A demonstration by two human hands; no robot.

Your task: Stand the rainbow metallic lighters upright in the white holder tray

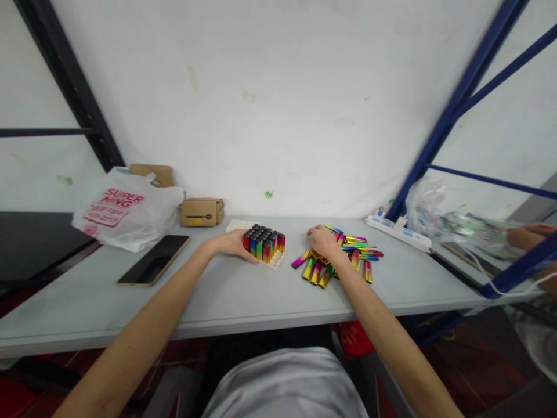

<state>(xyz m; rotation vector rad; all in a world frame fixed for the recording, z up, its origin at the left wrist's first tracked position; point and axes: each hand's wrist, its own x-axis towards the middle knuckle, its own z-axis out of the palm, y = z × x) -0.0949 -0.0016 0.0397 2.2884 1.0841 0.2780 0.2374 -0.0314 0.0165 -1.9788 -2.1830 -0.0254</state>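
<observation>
A white tray (pixel 275 263) on the grey table (pixel 226 293) holds several upright rainbow-coloured lighters (pixel 263 241). My left hand (pixel 232 242) rests against the tray's left side, fingers curled around it. To the right lies a loose pile of the same lighters (pixel 354 255). My right hand (pixel 324 242) lies palm down on that pile, fingers bent over the lighters; whether it grips one is hidden.
A dark phone (pixel 154 259) lies at the left, beside a white plastic bag (pixel 126 210) and a small cardboard box (pixel 202 212). A white power strip (pixel 398 231) and clear bags (pixel 448 223) sit right, by blue rack posts (pixel 452 110). Another person's hand (pixel 528 237) shows far right.
</observation>
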